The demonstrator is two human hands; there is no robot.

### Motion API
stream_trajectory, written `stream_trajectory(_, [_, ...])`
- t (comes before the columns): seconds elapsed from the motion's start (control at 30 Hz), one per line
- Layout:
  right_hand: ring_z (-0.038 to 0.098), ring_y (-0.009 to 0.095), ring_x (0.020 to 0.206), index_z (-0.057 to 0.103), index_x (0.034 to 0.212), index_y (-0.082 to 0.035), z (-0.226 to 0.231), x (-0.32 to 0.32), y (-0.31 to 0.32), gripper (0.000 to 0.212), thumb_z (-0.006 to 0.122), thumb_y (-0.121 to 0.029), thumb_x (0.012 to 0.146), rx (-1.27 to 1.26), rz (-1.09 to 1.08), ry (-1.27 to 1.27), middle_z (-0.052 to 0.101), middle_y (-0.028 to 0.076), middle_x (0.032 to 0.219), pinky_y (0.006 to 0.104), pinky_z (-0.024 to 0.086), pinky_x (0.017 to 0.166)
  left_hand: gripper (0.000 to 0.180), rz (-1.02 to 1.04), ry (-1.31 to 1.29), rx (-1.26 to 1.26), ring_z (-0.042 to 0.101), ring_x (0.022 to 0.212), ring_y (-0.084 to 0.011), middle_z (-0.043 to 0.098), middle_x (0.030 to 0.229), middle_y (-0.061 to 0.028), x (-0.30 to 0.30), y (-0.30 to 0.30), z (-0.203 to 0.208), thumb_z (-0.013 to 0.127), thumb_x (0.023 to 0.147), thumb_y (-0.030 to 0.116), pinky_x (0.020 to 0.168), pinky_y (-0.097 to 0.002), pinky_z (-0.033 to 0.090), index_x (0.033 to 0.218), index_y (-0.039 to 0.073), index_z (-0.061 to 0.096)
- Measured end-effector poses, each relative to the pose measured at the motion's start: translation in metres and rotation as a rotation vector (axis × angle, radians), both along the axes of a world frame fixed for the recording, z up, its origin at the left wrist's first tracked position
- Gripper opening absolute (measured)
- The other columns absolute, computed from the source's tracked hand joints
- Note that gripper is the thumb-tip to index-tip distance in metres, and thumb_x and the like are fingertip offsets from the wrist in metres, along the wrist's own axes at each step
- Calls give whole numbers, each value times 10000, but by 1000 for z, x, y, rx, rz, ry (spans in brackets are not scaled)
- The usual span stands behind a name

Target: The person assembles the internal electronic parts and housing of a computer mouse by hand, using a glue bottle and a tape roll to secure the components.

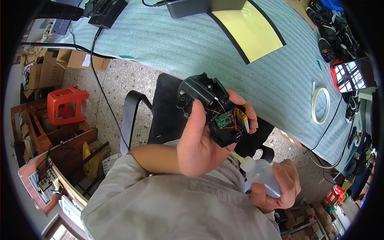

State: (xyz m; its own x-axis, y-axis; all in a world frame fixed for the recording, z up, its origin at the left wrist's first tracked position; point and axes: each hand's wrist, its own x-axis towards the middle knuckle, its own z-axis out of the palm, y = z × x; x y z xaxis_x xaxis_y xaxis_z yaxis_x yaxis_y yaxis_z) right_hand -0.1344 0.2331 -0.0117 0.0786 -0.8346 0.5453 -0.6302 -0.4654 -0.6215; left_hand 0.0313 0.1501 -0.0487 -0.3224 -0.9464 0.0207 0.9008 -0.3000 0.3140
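My left hand [196, 148] is closed around an opened black plastic housing [222, 134], thumb on one side and fingertips on the other. In the housing I see a dark cylinder [199, 91], a small green circuit board [225, 121], thin red wires and a yellow-wrapped part [241, 116]. Below it and to the right, my right hand [282, 186] grips a translucent squeeze bottle [262, 174] containing some clear liquid. The bottle lies tilted, its white cap and thin yellowish nozzle toward the housing's lower edge. Whether the nozzle's tip touches the housing I cannot tell.
A table [168, 44] with pale green foam covering spans the far side. On it are a yellow sheet [252, 30] with black edges, a grey box [192, 7], a tape roll [314, 105] and a red-edged phone [353, 75]. A red stool [68, 105] stands left, beyond a black cable.
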Motion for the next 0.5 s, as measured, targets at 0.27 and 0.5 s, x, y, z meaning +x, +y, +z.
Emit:
stream_trajectory(0.27, [521,175,491,652,1023,25,0,7,-1,612,935,-289,581,-19,-24,48,591,66,699,262,362,406,670,32,10,-24,529,958,-306,561,1094,-216,1,3,0,212,1014,577,862,-422,408,1275,11,460])
stream_trajectory(0.5, [518,165,500,622,1098,37,2,-5,7,637,903,-316,649,-40,19,4,588,70,682,263,341,410,671,18,-9,-76,515,970,-306,560,1104,-209,0,2,-7,224,1008,589,876,-425,399,1268,20,466])
